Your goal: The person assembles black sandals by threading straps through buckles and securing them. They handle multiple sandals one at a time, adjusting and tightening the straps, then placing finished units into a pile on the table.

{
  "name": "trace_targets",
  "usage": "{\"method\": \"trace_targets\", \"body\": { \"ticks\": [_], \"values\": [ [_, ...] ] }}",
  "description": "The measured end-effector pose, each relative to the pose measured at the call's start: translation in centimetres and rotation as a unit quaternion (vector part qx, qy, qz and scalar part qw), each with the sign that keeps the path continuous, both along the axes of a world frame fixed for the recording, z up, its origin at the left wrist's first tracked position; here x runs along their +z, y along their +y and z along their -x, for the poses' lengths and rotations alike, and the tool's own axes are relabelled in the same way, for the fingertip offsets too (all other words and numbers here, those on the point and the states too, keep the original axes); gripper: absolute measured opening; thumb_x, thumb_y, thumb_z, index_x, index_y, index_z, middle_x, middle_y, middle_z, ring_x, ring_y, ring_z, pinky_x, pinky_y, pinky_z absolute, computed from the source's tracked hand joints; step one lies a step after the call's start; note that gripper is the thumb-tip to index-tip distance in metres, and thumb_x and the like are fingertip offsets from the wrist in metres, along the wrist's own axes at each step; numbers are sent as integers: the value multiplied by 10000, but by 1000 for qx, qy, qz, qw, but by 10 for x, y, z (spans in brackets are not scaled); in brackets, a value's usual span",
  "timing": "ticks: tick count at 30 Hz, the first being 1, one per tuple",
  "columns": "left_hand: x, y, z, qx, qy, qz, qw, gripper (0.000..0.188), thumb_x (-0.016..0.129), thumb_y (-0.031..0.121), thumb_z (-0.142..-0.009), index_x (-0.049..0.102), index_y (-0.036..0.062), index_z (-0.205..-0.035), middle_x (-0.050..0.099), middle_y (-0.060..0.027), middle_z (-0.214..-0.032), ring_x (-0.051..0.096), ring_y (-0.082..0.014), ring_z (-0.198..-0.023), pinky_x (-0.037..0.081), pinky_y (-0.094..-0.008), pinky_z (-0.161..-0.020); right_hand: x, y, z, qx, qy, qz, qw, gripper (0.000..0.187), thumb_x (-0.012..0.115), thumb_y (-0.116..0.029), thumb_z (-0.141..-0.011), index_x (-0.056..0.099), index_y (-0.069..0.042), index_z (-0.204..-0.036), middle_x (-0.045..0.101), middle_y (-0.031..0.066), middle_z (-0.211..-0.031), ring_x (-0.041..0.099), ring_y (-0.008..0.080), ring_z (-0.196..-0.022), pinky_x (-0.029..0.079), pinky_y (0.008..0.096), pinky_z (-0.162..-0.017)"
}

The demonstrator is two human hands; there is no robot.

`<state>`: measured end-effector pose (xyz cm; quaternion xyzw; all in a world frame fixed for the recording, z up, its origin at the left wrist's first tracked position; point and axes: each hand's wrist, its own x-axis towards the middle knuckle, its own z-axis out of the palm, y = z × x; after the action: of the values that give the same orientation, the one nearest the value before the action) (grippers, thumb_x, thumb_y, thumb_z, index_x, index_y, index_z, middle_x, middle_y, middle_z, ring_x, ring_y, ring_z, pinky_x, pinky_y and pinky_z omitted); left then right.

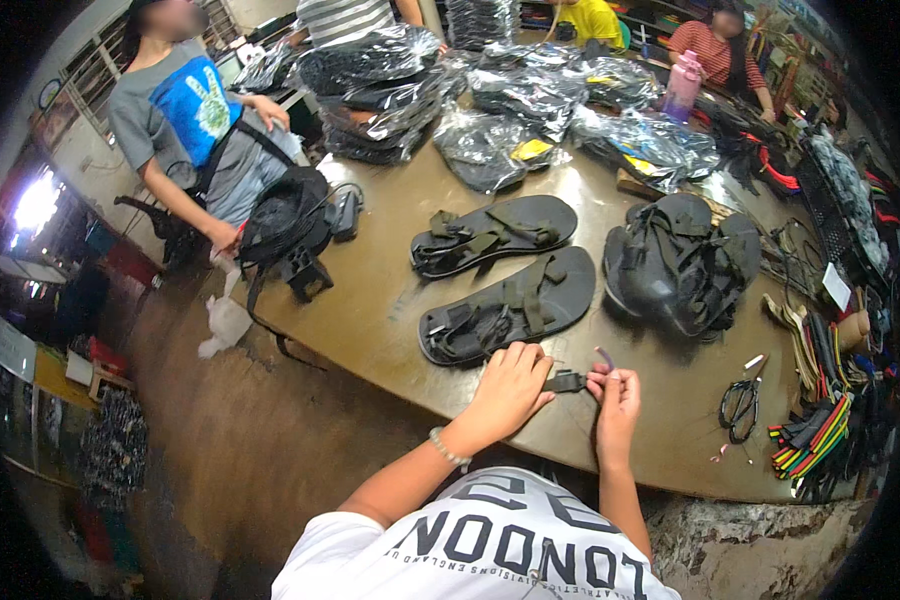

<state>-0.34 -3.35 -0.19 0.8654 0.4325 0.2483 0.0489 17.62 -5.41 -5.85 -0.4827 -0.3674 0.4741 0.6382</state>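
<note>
Beside the near sandal [510, 312], the right hand [618, 395] pinches a dark strap [567, 381] — the left hand [515, 385] has an unclear grip. That sandal looks strapped — the loose strap seems unfinished.

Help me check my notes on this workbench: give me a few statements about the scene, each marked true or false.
1. A small black piece is between the left hand and the right hand. True.
2. The beaded bracelet is on the right wrist. False: it is on the left wrist.
3. Two dark sandals lie side by side beyond the left hand. True.
4. The pink-and-purple bottle stands left of those two sandals. False: it stands to their right, farther away.
5. Plastic-wrapped bundles lie on the far part of the table. True.
</note>
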Motion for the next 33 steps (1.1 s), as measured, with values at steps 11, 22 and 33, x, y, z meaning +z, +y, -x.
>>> {"method": "trace_targets", "body": {
  "ticks": [11, 22, 33],
  "values": [
    [2, 3, -31, -183, -242, 216, 928, 215, 623, 233, -902, 651, 28, -958, 595, -124, -843, 610, -303, -774, 483, -381, -711, 49, 2, -16, 89, 311, -100, 941, 254, 312, -333, -1049, 458, -125, -1046, 487, 36, -591, 491, 142, -556, 455, 282, -647],
    [22, -11, -17, -126, -53, 46, 990, 291, 712, 322, -810, 623, 98, -973, 596, -64, -859, 566, -249, -837, 423, -347, -800, 81, -10, -51, 274, 388, -235, 848, 204, 262, -255, -1044, 400, -108, -1013, 337, -28, -445, 271, 103, -338, 315, 264, -411],
    [27, -21, -45, -81, -263, 15, 961, 222, 734, 171, -801, 602, 48, -931, 587, -92, -792, 590, -261, -700, 465, -343, -626, 75, -4, -48, 41, 341, -203, 917, 238, 359, -285, -1018, 487, -97, -949, 514, 79, -728, 551, 222, -725, 484, 377, -763]
  ]
}}
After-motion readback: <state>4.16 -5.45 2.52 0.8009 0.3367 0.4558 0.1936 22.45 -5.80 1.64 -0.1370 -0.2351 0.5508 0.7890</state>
